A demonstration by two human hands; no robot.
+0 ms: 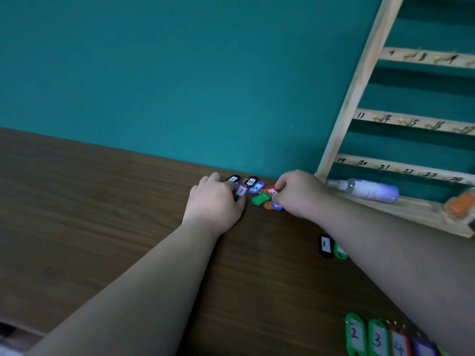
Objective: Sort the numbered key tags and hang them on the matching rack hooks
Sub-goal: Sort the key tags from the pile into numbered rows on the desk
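Head view: left hand [213, 200] pinches pink tag [241, 190], right hand [299, 194] red tag [270, 191], pile [260, 198] between.

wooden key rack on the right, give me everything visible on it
The key rack is pale, bare-looking wood: a side post and horizontal slats with handwritten black numbers (7 to 9, then teens, then 19 to 24) beside small blurred hooks, none visibly holding a tag. It stands on the brown table by the teal wall, cut off at the right. Its base ledge holds a white bottle lying down and an orange object.
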